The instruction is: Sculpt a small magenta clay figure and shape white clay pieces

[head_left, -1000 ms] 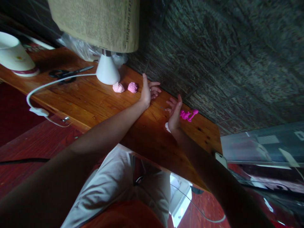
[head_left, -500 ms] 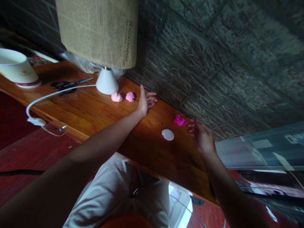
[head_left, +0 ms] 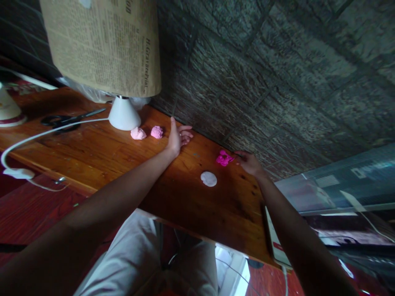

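My left hand (head_left: pixel 178 137) rests on its edge on the wooden table, open, thumb up and fingers apart, a ring on one finger. Beside it lies a pink crumpled lump of clay-like stuff (head_left: pixel 156 132), and left of that a paler pink lump (head_left: pixel 138 133). My right hand (head_left: pixel 249 163) is by the wall, its fingers drawn in around what looks like a thin dark thing, too small to name. Just left of its fingertips sits a bright magenta, ruffled clay-like piece (head_left: pixel 224 158). A flat whitish disc (head_left: pixel 209 179) lies nearer to me.
A lamp with a newsprint shade (head_left: pixel 105 49) and white base (head_left: pixel 124 115) stands at the left, its white cord (head_left: pixel 55 130) running over the table edge. Black scissors (head_left: pixel 72 119) and a paper cup (head_left: pixel 9 109) lie further left. A stone-patterned wall (head_left: pixel 234 82) borders the table's back.
My right hand has moved up to the wall side by the magenta piece, and its fingers have drawn in. My left hand stays in place on the table. The view has shifted right.
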A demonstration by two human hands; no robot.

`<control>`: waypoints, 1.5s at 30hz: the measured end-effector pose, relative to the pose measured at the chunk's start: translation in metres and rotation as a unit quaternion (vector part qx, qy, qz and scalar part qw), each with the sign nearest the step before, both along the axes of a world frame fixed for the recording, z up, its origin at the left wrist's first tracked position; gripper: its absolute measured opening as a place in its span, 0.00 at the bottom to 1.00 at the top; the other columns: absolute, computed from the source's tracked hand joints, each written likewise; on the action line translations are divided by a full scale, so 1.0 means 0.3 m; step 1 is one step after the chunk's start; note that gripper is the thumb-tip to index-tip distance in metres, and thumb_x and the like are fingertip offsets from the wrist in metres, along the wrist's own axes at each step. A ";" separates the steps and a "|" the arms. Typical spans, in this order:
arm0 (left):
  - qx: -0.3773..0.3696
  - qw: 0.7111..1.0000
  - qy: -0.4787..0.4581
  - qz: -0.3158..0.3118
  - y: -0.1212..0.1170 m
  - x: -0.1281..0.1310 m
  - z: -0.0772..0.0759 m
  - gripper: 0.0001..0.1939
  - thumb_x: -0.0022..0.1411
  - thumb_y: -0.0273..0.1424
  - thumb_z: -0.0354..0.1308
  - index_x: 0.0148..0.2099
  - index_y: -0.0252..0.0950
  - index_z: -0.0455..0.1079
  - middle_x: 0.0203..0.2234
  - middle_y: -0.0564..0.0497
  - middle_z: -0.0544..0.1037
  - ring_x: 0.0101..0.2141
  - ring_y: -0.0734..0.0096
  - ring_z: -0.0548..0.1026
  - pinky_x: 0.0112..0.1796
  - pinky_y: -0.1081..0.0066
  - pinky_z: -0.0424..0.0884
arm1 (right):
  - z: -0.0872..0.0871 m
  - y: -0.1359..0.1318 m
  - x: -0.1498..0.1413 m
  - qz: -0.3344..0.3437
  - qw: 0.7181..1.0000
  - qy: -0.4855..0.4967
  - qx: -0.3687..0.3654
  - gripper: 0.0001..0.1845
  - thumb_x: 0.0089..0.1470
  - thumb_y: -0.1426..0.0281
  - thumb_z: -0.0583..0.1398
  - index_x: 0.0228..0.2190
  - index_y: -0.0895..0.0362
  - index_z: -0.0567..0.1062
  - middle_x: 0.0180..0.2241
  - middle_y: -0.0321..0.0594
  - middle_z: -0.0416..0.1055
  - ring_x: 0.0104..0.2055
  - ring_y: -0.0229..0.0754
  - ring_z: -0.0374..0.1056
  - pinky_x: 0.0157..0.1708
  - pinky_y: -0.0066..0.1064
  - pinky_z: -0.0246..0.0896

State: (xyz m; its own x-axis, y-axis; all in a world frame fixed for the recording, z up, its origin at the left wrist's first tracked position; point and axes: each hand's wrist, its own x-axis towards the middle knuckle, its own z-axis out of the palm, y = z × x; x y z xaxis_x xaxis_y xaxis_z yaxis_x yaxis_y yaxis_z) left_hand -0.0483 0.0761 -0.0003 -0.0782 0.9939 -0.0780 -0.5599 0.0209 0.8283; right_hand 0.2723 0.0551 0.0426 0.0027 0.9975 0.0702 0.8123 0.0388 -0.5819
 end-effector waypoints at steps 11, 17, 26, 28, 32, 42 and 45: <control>-0.013 1.000 -0.019 0.003 0.003 0.002 0.003 0.47 0.61 0.67 0.30 0.41 0.33 0.74 0.18 0.48 0.73 0.17 0.72 0.68 0.20 0.72 0.59 | 0.007 0.117 0.039 0.118 0.981 -0.019 -0.155 0.19 0.43 0.53 0.70 0.31 0.54 0.84 0.28 0.39 0.81 0.24 0.38 0.70 0.25 0.27 0.64; -0.019 1.000 -0.012 0.002 0.000 0.003 0.007 0.46 0.62 0.66 0.28 0.38 0.33 0.74 0.18 0.47 0.73 0.16 0.72 0.67 0.19 0.72 0.59 | -0.012 0.061 0.105 0.136 0.978 0.017 -0.156 0.26 0.41 0.49 0.69 0.36 0.56 0.84 0.33 0.42 0.82 0.29 0.43 0.72 0.31 0.32 0.66; -0.009 1.000 -0.004 -0.001 -0.008 0.009 0.012 0.47 0.61 0.67 0.29 0.38 0.33 0.74 0.19 0.47 0.73 0.16 0.73 0.68 0.19 0.72 0.60 | -0.093 -0.002 0.145 0.119 0.987 0.051 -0.091 0.29 0.41 0.44 0.67 0.32 0.57 0.83 0.33 0.43 0.80 0.32 0.45 0.72 0.35 0.35 0.66; -0.006 1.000 0.006 -0.001 -0.009 0.010 0.014 0.47 0.60 0.67 0.29 0.38 0.33 0.74 0.19 0.47 0.73 0.16 0.73 0.68 0.19 0.72 0.60 | -0.101 -0.008 0.137 0.115 0.989 0.053 -0.076 0.29 0.42 0.43 0.66 0.31 0.57 0.83 0.31 0.42 0.79 0.30 0.44 0.71 0.33 0.34 0.65; -0.003 1.000 0.024 0.001 -0.008 0.010 0.013 0.47 0.59 0.68 0.30 0.39 0.34 0.74 0.18 0.48 0.72 0.17 0.71 0.68 0.20 0.72 0.59 | -0.117 -0.012 0.122 0.107 0.991 0.060 -0.049 0.29 0.41 0.42 0.66 0.29 0.56 0.82 0.29 0.41 0.78 0.28 0.43 0.69 0.31 0.33 0.63; -0.004 0.999 0.036 -0.001 -0.008 0.014 0.014 0.47 0.59 0.68 0.29 0.38 0.34 0.74 0.18 0.47 0.72 0.17 0.71 0.68 0.19 0.72 0.60 | -0.150 -0.065 0.104 0.067 0.994 0.079 -0.017 0.31 0.43 0.39 0.63 0.30 0.54 0.80 0.28 0.40 0.77 0.26 0.41 0.67 0.27 0.32 0.62; -0.008 0.999 0.049 -0.002 -0.012 0.015 0.021 0.48 0.59 0.68 0.28 0.38 0.35 0.74 0.18 0.48 0.72 0.17 0.71 0.68 0.20 0.72 0.60 | -0.159 -0.079 0.093 0.063 0.994 0.084 -0.014 0.30 0.43 0.39 0.64 0.31 0.53 0.81 0.31 0.41 0.79 0.29 0.43 0.70 0.30 0.33 0.65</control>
